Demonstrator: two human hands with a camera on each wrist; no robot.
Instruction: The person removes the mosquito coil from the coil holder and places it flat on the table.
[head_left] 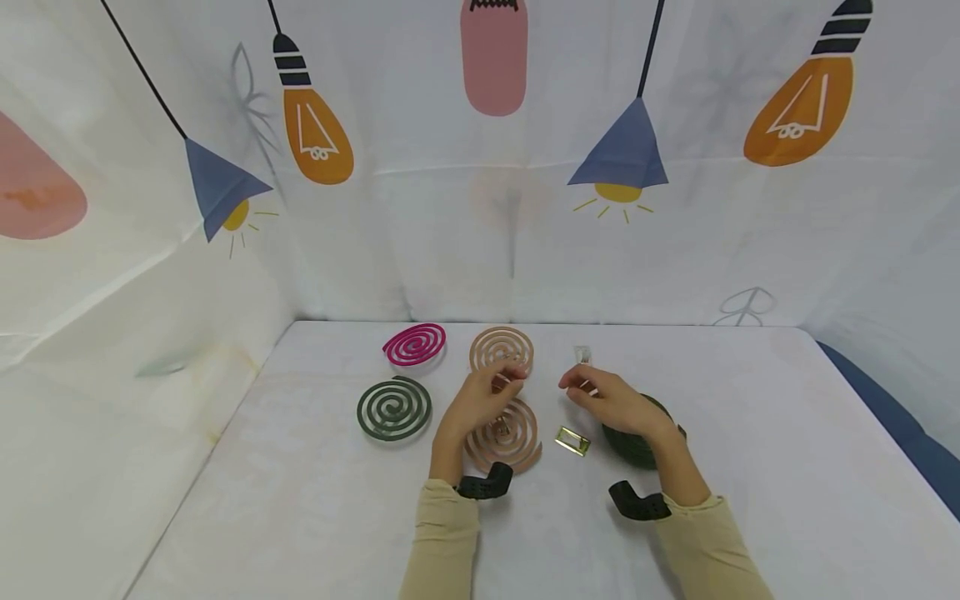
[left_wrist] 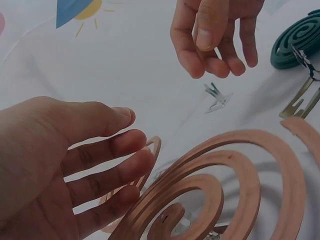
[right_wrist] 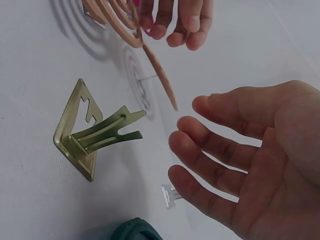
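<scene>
My left hand [head_left: 480,402] hovers over two tan mosquito coils, its fingers loosely bent with nothing between them. The front tan coil [left_wrist: 295,175] sits raised, with a bit of metal showing beneath its centre. Partly behind the hand is the back tan coil [head_left: 501,332]. To the right, my right hand [head_left: 617,405] hangs above the table, fingers relaxed, holding nothing. Near it lies a gold metal coil stand [right_wrist: 63,137] with its forked tongue bent up. Behind the right hand stands a silver coil stand [head_left: 582,353]. Dark green coils [head_left: 630,450] lie partly under the right forearm.
At the left of the white table [head_left: 300,500] are a magenta coil [head_left: 415,362] at the back and a green coil [head_left: 426,408] in front of it. A printed white curtain [head_left: 450,250] closes off the back. Blue fabric [head_left: 892,408] shows at the right edge.
</scene>
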